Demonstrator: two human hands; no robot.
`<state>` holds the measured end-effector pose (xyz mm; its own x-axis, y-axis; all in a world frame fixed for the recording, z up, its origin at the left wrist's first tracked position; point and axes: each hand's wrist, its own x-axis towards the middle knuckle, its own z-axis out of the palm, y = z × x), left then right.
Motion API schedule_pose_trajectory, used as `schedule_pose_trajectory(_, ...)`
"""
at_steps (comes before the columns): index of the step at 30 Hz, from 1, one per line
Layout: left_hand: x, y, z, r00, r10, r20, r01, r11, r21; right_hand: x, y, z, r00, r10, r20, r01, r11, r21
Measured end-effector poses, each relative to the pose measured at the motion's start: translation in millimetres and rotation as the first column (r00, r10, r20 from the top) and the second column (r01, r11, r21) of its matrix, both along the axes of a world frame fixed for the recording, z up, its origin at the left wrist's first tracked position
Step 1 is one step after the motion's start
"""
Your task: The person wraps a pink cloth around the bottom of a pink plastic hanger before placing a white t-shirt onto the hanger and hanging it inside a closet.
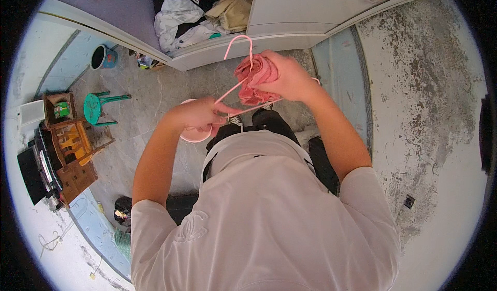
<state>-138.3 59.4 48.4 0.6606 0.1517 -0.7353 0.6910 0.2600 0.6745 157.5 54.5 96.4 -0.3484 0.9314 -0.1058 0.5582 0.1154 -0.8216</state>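
Note:
My left hand (199, 113) pinches the left corner of a pink clothes hanger (229, 91), which I hold up in front of my body. The hanger's hook points away from me. My right hand (290, 78) is closed round a bunched pink cloth (256, 78), gathered against the hanger just below its hook. Part of the hanger's right arm is covered by that hand, and one end shows beside the wrist. Beneath my left hand a pink basin (198, 134) is partly visible, lower down. What the cloth is when unfolded cannot be made out.
Ahead stands an open wardrobe (207, 58) with piled clothes (178, 19). To the left are a green stool (93, 109), a wooden chair (75, 143) and a blue bucket (105, 57). A stained wall (414, 84) runs along the right. A dark seat (181, 206) is behind me.

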Motion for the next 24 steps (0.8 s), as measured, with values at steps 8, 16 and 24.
schedule_pose_trajectory(8,-48.5,9.4,32.9,0.995,0.089,0.052,-0.084,0.992,-0.091,81.3,0.7,5.5,0.972,0.217,0.088,-0.196,0.96,-0.201)
schedule_pose_trajectory(16,-47.5,5.2,21.8,0.996,0.051,0.066,-0.051,0.999,-0.01,81.6,0.1,-1.0,0.975,-0.024,-0.221,-0.053,0.94,-0.336)
schedule_pose_trajectory(24,-3.4,1.5,-4.7,0.998,-0.036,0.047,0.037,0.999,-0.018,0.0,2.2,1.6,0.78,-0.12,-0.614,-0.146,0.92,-0.365)
